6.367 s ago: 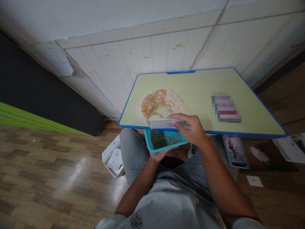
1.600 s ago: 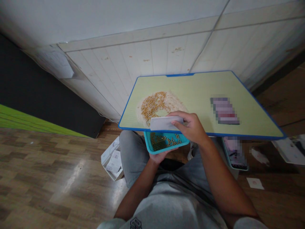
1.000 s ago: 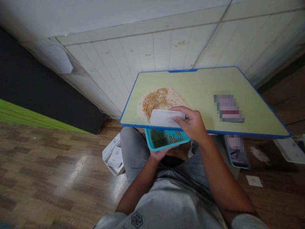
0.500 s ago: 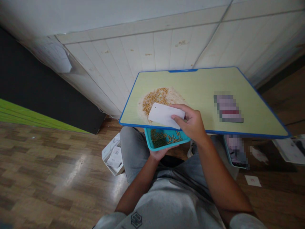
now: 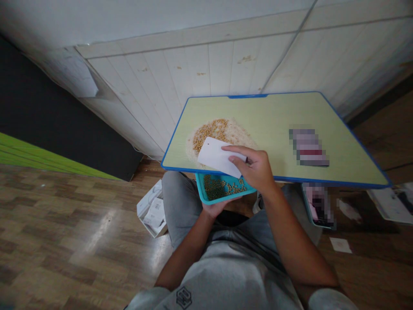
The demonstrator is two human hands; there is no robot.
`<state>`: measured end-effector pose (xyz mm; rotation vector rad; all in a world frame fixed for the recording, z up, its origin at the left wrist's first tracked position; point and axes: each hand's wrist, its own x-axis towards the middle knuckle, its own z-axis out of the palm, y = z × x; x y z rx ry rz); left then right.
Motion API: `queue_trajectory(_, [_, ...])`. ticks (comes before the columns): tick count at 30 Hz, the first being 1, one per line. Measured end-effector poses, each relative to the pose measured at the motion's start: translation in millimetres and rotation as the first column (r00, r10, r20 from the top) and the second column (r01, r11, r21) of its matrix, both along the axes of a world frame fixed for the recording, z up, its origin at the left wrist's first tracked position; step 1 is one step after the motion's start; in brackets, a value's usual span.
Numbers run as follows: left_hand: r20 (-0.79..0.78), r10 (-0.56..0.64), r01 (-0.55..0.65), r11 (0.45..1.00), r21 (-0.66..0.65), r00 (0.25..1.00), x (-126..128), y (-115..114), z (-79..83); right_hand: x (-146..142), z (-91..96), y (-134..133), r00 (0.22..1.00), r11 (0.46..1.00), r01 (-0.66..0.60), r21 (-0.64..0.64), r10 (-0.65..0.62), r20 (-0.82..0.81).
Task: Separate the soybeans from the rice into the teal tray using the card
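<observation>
My right hand (image 5: 254,170) is closed on a white card (image 5: 217,156), held tilted over the near edge of a green table with a blue rim (image 5: 277,110). Behind the card lies a pile of white rice mixed with yellow beans (image 5: 213,131). My left hand (image 5: 217,207) holds a teal tray (image 5: 201,196) from below, just under the table's edge. Several yellow beans (image 5: 222,187) lie in the tray. Most of the left hand is hidden by the tray.
A blurred flat object (image 5: 309,146) lies on the table's right part. An open white box (image 5: 151,213) sits on the wooden floor at my left knee. Another container (image 5: 318,206) and papers (image 5: 390,202) are on the floor at the right. A white panelled wall (image 5: 226,64) stands behind.
My right hand has lifted the card from lying flat at the table's edge and tilted it up, its left end now raised over the pile. The tray has hardly moved.
</observation>
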<state>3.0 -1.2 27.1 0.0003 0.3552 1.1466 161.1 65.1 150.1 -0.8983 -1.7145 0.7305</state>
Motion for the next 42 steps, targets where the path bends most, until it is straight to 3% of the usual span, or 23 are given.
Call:
queue_trajectory(6, [0.013,0.005,-0.004,0.998,-0.055,1.0,0,1,0.8,-3,0.2,-1,1.0,1.0,0.01,-0.017,-0.011,-0.021])
queue_trajectory(20, [0.016,-0.012,0.012,1.0,0.022,1.0,0,-1,-8.0,-3,-0.4,-1,0.999,0.999,0.034,-0.03,-0.034,-0.015])
queue_trajectory(29, [0.094,-0.008,0.008,1.0,-0.006,0.996,-3,0,-15.4,-3,0.9,-2,0.999,0.999,0.029,-0.013,-0.029,0.017])
queue_trajectory(42, [0.088,-0.011,0.007,0.999,0.047,0.996,-4,-2,-17.7,-1,-1.3,-3,0.994,0.995,0.103,-0.001,-0.103,0.027])
